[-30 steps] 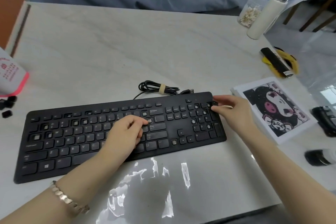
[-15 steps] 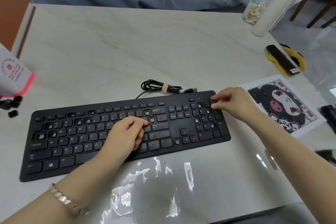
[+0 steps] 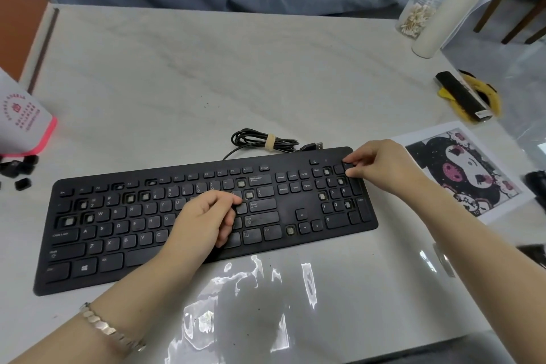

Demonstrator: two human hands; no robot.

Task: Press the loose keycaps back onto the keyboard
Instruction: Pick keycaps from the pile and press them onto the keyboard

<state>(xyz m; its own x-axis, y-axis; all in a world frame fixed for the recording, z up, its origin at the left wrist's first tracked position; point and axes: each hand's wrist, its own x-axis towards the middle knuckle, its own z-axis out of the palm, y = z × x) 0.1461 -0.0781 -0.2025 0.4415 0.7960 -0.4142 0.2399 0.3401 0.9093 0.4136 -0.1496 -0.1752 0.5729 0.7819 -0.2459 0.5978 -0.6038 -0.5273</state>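
A black keyboard [image 3: 124, 245] lies across the white table, with several bare key sockets showing pale switches, such as the socket [image 3: 249, 194] above Enter. My left hand [image 3: 204, 219] rests curled on the middle keys, its index tip beside the key left of Enter. My right hand [image 3: 384, 168] is at the numpad's top right corner, thumb and forefinger pinched on a black keycap [image 3: 348, 164] seated there. Several loose keycaps [image 3: 17, 170] lie on the table at the far left edge.
The coiled keyboard cable [image 3: 266, 142] lies just behind the keyboard. A cartoon print [image 3: 461, 171] lies right of it, with a black-and-yellow object [image 3: 466, 97] behind. A white bottle [image 3: 443, 21], a swab jar [image 3: 416, 18] and a pink-edged white box [image 3: 23, 121] stand around the table.
The view has drifted a little. My right hand stays at the numpad corner with its fingers tightened on the keycap. My left hand has not moved on the keys.
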